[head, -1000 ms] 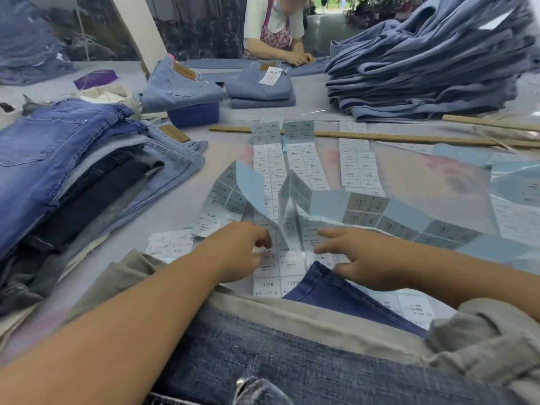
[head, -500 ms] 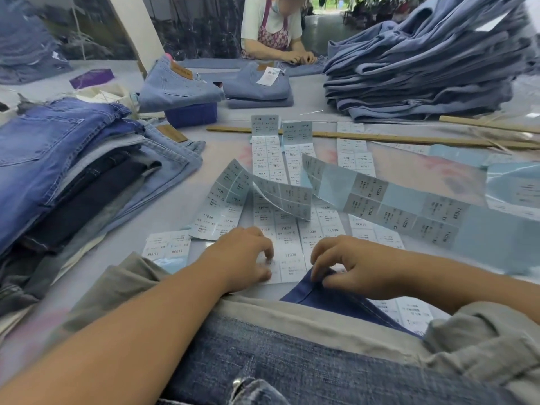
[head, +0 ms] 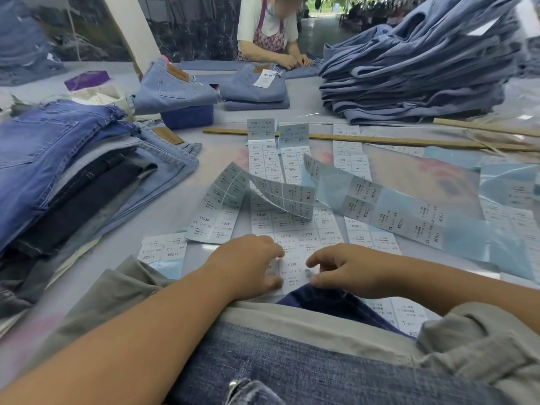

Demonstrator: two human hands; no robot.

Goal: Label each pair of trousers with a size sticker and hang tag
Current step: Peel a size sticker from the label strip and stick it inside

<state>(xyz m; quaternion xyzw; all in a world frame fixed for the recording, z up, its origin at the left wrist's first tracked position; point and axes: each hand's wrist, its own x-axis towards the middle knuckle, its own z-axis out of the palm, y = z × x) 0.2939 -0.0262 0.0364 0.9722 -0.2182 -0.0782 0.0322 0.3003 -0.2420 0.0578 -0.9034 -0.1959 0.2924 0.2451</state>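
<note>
Sticker sheet (head: 295, 273): lying flat at the near table edge, just beyond the dark trousers (head: 324, 299).
Left hand (head: 248, 266): fingers curling onto the sheet — pinching or only pressing, cannot tell.
Right hand (head: 347, 268): fingertips narrowing at one "S" sticker.
Progress: judging early — near trousers showing no sticker or tag; folded stacks (head: 409, 68) waiting.
Hidden: fingertip contact blurring; hang tags not identifiable.

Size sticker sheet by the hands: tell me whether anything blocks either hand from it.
Nothing visible does. The left hand and right hand already sit on the size sticker sheet, fingertips at one label. The curled sticker strip lifts off the table farther back, clear of both.
</note>
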